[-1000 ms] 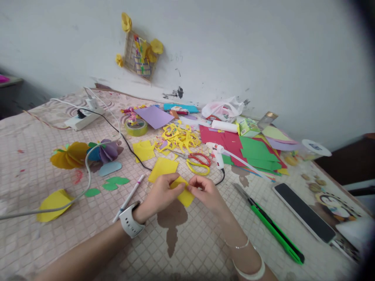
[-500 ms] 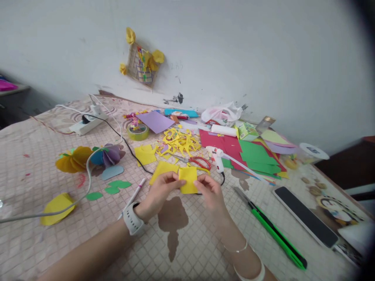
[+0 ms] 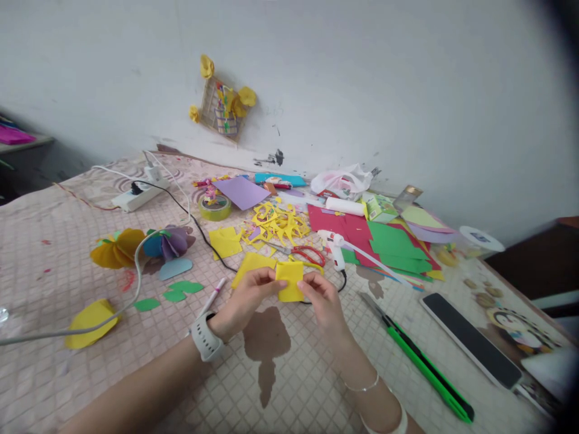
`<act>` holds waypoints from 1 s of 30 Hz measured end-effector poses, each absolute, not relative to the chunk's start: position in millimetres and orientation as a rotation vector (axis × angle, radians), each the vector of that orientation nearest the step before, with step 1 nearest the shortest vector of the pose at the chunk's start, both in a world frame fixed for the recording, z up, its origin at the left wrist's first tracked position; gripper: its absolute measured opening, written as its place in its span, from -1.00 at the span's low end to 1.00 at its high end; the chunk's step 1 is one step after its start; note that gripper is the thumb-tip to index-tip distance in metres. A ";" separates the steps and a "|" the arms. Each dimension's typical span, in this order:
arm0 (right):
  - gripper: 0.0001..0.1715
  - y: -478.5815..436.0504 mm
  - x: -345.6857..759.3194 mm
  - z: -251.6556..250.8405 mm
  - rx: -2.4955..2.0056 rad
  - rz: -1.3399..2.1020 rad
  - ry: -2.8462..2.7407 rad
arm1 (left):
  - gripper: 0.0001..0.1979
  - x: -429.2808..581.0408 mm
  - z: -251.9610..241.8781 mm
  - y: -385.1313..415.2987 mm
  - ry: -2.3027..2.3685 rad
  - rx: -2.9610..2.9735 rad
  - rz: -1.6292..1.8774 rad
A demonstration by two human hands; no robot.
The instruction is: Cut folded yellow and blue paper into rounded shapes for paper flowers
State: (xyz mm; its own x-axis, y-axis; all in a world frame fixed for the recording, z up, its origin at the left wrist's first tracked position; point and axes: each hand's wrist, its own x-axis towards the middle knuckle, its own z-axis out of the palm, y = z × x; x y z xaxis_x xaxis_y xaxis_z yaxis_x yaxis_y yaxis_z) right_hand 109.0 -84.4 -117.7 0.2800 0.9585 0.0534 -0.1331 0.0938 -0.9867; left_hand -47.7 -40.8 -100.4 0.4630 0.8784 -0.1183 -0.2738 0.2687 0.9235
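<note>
A small yellow paper rectangle point(image 3: 290, 281) is held up between my two hands over the table. My left hand point(image 3: 253, 292) pinches its left edge, thumb in front. On the opposite edge, the fingers of my right hand point(image 3: 322, 294) are closed in a pinch. Just behind lie a larger yellow paper sheet point(image 3: 253, 265) and red-handled scissors point(image 3: 310, 255). A white glue gun point(image 3: 335, 246) rests beyond my right hand. Near my left wrist is a white pen point(image 3: 214, 294), partly hidden.
A green utility knife point(image 3: 425, 364) with its blade out and a phone point(image 3: 473, 339) lie at right. Yellow scraps point(image 3: 278, 222) and green sheets point(image 3: 398, 247) spread behind. A grey cable point(image 3: 136, 283) crosses the left side near paper flowers point(image 3: 120, 248) and green leaves point(image 3: 183, 290).
The whole view has shifted slightly, with the wall and table items sitting a little lower. Both hands keep their pinch on the yellow paper, almost unmoved.
</note>
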 end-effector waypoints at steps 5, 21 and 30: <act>-0.76 -84.0 108.8 -120.0 -1.163 1.012 -0.962 | -0.79 -48.4 -99.8 -40.0 0.796 1.006 0.946; -0.73 -84.2 107.8 -125.2 -1.191 1.007 -1.020 | -0.74 -44.3 -105.0 -44.4 0.802 1.030 1.087; -0.76 -85.4 104.0 -124.9 -1.206 0.999 -1.064 | -0.74 -47.5 -107.6 -40.6 0.869 1.006 1.160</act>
